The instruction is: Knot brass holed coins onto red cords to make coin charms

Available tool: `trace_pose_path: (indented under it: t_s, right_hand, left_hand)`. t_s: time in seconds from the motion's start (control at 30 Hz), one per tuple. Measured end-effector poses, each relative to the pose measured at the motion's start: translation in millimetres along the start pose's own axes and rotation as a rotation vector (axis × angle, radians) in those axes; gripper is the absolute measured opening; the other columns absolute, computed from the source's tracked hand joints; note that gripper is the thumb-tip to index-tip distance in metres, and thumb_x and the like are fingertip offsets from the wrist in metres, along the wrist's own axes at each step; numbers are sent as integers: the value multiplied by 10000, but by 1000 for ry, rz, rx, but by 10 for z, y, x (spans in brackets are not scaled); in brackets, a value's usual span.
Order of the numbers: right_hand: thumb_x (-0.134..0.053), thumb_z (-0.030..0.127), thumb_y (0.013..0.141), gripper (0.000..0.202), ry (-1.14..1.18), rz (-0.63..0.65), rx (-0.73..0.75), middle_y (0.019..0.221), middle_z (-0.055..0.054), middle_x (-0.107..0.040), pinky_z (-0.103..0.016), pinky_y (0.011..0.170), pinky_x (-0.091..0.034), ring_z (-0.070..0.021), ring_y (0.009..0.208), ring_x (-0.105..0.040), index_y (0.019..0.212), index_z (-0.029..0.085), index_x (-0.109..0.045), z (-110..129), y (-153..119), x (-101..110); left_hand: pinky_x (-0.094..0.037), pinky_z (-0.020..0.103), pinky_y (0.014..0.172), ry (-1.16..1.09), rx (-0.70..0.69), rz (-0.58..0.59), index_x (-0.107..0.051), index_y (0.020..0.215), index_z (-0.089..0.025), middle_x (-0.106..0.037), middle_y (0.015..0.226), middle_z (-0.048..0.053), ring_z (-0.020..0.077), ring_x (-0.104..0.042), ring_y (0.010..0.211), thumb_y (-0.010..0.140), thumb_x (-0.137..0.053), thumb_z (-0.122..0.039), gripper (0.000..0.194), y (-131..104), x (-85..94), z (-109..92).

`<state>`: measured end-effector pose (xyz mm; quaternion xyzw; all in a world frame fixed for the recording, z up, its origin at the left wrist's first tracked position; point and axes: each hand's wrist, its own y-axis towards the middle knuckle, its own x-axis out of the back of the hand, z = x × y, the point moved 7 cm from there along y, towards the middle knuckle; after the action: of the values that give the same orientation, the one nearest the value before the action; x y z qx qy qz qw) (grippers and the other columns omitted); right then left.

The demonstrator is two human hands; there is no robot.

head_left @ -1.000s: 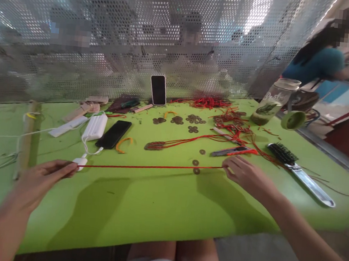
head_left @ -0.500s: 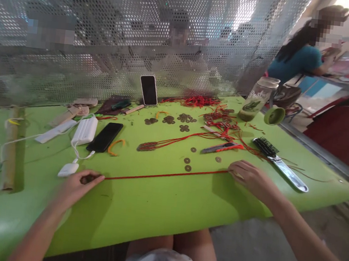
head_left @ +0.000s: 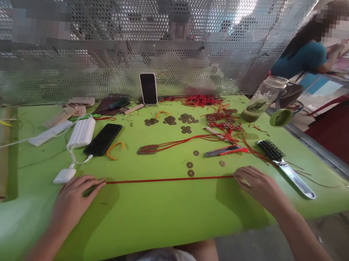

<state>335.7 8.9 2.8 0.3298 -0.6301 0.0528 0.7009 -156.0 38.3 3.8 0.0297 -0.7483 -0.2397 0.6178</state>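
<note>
A red cord stretches taut and nearly straight over the green table. Its left end is pinched between the thumb and fingers of my left hand. At the other end, the fingers of my right hand are closed on it. Just beyond the cord lie several loose holed coins. A utility knife with a red and grey handle rests behind my right hand. Farther back, coins tied with red cords lie flat, their strands running right to a tangled red heap.
A hairbrush lies at the right, near a glass bottle and its green lid. A black phone, white power bank and bamboo piece are at left. Behind stands a perforated metal screen; a person sits beyond.
My left hand has turned so its back faces up more, fingers still pinching the cord. The cord stays stretched, and the whole view has shifted slightly.
</note>
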Motion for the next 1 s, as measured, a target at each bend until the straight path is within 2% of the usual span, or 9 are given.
trace_pose_path:
  t_s: [0.2, 0.4, 0.6, 0.8, 0.9, 1.0]
  right_hand:
    - [-431, 189, 932, 183, -5, 10, 15, 872, -58, -663, -302, 717, -507, -175, 797, -628, 916, 174, -613, -29, 19, 13]
    - [-399, 214, 945, 244, -29, 9, 3, 904, -75, -670, -327, 756, -524, -198, 834, -637, 944, 205, -643, -65, -10, -11]
    - [-342, 168, 958, 324, -103, 72, 14, 1015, -96, -666, -369, 843, -528, -219, 952, -625, 1014, 154, -661, -39, -114, -82]
    - [-395, 205, 955, 283, -80, 54, -77, 1040, -87, -666, -371, 865, -512, -216, 955, -632, 1084, 156, -642, -129, -168, 79]
    - [-396, 233, 955, 287, -44, 51, -137, 1024, -74, -671, -368, 851, -513, -213, 945, -638, 1080, 176, -649, -259, -159, 139]
    - [-400, 269, 953, 293, 28, 77, -191, 1019, -65, -680, -361, 836, -515, -210, 930, -645, 1041, 196, -670, -346, -25, 117]
  left_hand:
    - [-482, 384, 813, -115, 60, 19, -717, 847, -198, -679, 885, 67, 237, -632, 827, 856, -450, -613, 494, 9, -35, 98]
    - [-485, 394, 825, -139, 118, 54, -720, 882, -212, -685, 906, 65, 245, -631, 853, 840, -493, -594, 446, 5, -29, 86]
    - [-463, 429, 867, -94, 73, 8, -702, 873, -227, -688, 883, 63, 257, -626, 839, 846, -520, -522, 349, 38, 42, -36]
    - [-457, 433, 856, -75, 5, -43, -679, 905, -226, -685, 891, 60, 268, -624, 836, 824, -576, -437, 249, 67, 132, -136]
    - [-447, 440, 853, -63, -51, -75, -673, 937, -232, -681, 903, 60, 269, -618, 849, 830, -579, -395, 217, 135, 190, -299]
    - [-450, 408, 786, -94, -189, -68, -677, 924, -247, -683, 872, 36, 246, -614, 832, 837, -593, -350, 158, 278, 215, -772]
